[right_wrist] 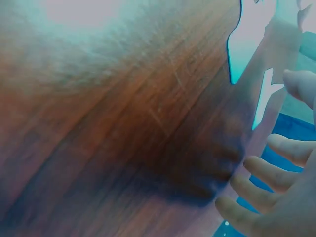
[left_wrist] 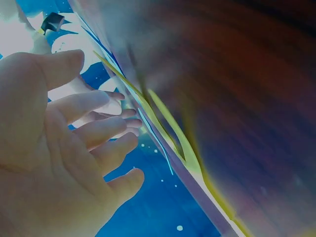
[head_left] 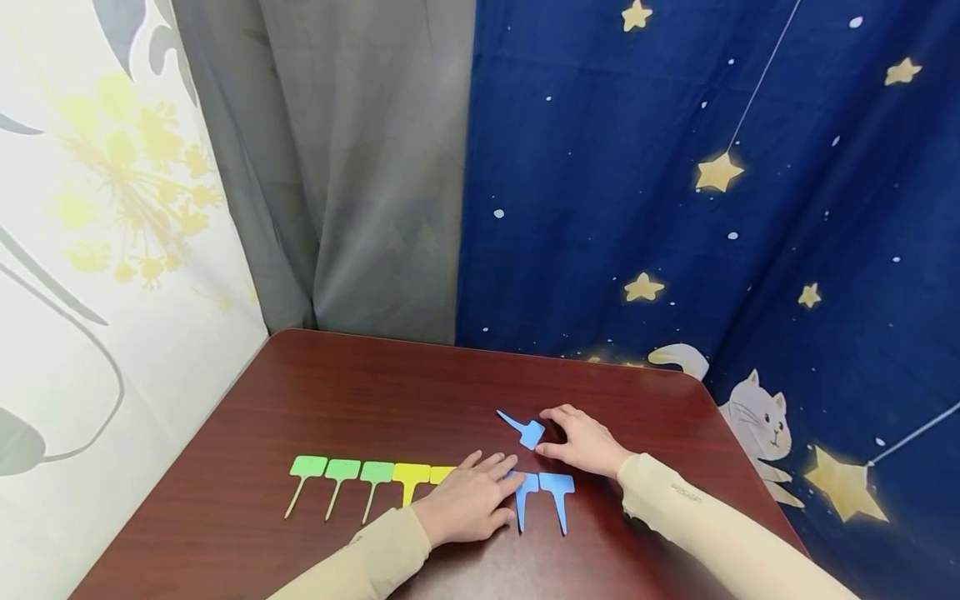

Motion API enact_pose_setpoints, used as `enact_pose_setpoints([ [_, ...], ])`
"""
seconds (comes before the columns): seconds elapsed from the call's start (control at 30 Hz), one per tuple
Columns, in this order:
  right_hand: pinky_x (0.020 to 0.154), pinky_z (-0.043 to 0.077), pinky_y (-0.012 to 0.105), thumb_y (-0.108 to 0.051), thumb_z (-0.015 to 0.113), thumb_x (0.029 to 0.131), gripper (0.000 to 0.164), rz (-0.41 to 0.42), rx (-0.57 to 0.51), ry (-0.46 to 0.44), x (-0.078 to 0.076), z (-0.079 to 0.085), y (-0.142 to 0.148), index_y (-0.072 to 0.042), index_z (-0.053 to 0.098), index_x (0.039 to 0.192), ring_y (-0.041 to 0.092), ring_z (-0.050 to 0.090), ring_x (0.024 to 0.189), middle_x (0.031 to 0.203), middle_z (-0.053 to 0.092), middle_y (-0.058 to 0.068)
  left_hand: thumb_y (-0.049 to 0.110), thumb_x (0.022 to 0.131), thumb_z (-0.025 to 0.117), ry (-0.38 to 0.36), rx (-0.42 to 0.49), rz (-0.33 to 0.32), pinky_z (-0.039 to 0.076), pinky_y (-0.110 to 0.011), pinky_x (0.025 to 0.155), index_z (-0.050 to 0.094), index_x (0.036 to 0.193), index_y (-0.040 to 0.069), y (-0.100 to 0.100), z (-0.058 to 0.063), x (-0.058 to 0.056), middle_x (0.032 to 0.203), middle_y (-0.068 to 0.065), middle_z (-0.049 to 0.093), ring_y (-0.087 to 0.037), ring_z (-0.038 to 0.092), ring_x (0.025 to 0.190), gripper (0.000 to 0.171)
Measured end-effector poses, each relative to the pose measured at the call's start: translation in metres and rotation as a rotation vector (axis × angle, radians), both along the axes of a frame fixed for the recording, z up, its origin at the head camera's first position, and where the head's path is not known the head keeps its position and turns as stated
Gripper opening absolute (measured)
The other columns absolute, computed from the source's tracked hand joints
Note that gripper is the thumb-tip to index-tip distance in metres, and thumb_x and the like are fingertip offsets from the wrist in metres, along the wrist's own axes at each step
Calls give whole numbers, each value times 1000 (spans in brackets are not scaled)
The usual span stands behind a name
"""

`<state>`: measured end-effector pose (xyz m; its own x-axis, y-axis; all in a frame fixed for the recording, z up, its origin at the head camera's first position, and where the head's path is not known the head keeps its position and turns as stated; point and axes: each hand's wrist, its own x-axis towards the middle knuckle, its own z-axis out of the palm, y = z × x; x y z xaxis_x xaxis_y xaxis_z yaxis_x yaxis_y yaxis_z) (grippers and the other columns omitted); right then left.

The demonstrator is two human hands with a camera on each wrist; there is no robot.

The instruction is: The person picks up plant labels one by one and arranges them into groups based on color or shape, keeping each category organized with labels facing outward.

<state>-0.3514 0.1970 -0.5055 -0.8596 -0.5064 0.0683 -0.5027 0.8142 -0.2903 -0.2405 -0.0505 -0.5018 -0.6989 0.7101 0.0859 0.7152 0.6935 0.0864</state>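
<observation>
Blue, yellow and green T-shaped plant labels lie in a row on the table. My left hand (head_left: 472,498), fingers spread, lies over the row's middle. It partly covers a yellow label (head_left: 441,474) and a blue label (head_left: 528,483); what lies beneath the palm is hidden. Beyond the row, a loose blue label (head_left: 532,434) lies tilted, its stem toward the far left. Right beside its head is my right hand (head_left: 588,440), thumb and fingers apart. In the right wrist view its thumb (right_wrist: 299,85) appears near a pale blue label (right_wrist: 266,98); contact is unclear.
Three green labels (head_left: 343,470) and a yellow label (head_left: 412,475) extend left of my left hand. At the row's right end lies another blue label (head_left: 557,485). The dark red table (head_left: 390,383) ends at a grey curtain (head_left: 375,167) and a blue star-patterned curtain (head_left: 600,167).
</observation>
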Motion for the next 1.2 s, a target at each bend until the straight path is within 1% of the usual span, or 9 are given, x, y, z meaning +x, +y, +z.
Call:
enact_pose_setpoints([
  [0.1, 82, 45, 46, -64, 62, 72, 69, -18, 17, 13, -3, -7, -6, -25, 50, 129, 14, 44, 112, 124, 46, -9, 50, 91, 43, -20, -12, -9, 25, -52, 101, 37, 140, 23, -4, 0, 2, 145, -5, 30, -24, 27, 132, 56],
  [0.23, 76, 46, 47, -66, 63, 68, 71, -22, 31, 68, -4, -10, -13, -24, 54, 125, 14, 43, 111, 122, 46, -8, 51, 91, 42, -35, -20, -18, 25, -52, 101, 34, 142, 23, -6, -1, 5, 146, -6, 27, -25, 25, 133, 58],
  [0.3, 73, 47, 46, -66, 63, 67, 70, -26, 27, 91, -4, -11, -16, -23, 56, 122, 14, 44, 108, 119, 47, -7, 51, 91, 43, -37, -21, -22, 24, -52, 101, 34, 142, 23, -7, -1, 5, 146, -6, 27, -25, 24, 133, 59],
  [0.43, 71, 48, 42, -63, 66, 68, 63, -39, -10, 91, -5, -13, -20, -22, 60, 115, 13, 46, 102, 114, 49, -7, 52, 91, 42, -40, -29, -29, 23, -52, 102, 34, 142, 23, -8, -1, 5, 147, -6, 25, -25, 23, 133, 59],
  [0.57, 72, 47, 39, -59, 70, 67, 55, -67, -50, 48, -7, -11, -21, -22, 62, 108, 13, 46, 99, 112, 49, -6, 52, 91, 42, -47, -37, -30, 22, -52, 103, 34, 142, 23, -9, 0, 6, 147, -6, 25, -25, 23, 134, 59],
  [0.73, 73, 45, 38, -54, 74, 65, 52, -101, -82, -12, -9, -9, -23, -24, 61, 105, 14, 45, 98, 113, 49, -5, 51, 91, 43, -51, -40, -40, 22, -51, 103, 34, 142, 22, -8, 2, 7, 147, -7, 26, -25, 24, 133, 59],
  [0.9, 71, 43, 33, -45, 78, 65, 50, -94, -137, -50, -11, -9, -25, -24, 56, 104, 13, 45, 89, 104, 51, -4, 50, 91, 43, -53, -32, -57, 23, -51, 103, 33, 142, 21, -5, 4, 8, 147, -7, 26, -25, 24, 133, 60],
  [1.1, 65, 44, 30, -23, 75, 75, 33, -80, -293, -130, -14, -6, -27, -21, 54, 101, 14, 52, 75, 88, 56, -4, 51, 92, 42, -71, -27, -81, 23, -49, 103, 32, 143, 22, 2, 6, 7, 147, -6, 26, -23, 24, 134, 59],
  [1.2, 62, 46, 30, -14, 72, 79, 28, -86, -388, -174, -14, -3, -27, -20, 56, 100, 16, 55, 72, 86, 57, -1, 51, 92, 40, -77, -32, -94, 23, -48, 104, 30, 143, 23, 5, 5, 7, 147, -4, 26, -21, 23, 134, 59],
])
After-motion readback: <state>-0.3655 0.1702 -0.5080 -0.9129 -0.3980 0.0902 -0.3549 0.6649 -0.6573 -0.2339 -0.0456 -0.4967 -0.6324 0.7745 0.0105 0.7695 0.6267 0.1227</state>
